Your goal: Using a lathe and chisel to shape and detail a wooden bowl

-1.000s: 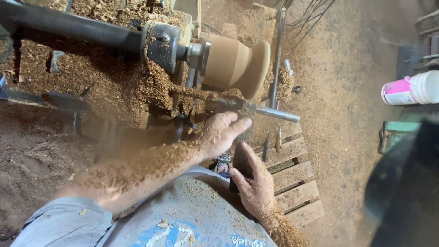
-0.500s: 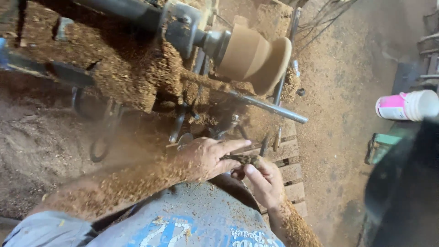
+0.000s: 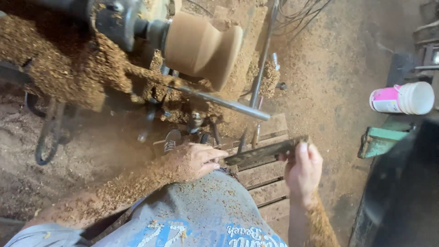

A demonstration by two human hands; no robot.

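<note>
white plastic tub (image 3: 402,98) with pink label lying on its side, right edge of the frame, above a green ledge (image 3: 382,137)

The floor (image 3: 329,82) is bare earth covered with brown sawdust, heaped thick at the left. A wooden pallet (image 3: 270,183) lies on it. At the right a white and pink plastic container (image 3: 402,98) lies above a green metal frame (image 3: 379,139). Cables (image 3: 304,11) run at the top.

Steel tool rest bar (image 3: 228,104) between hands and turned wooden blank (image 3: 201,48).
</note>
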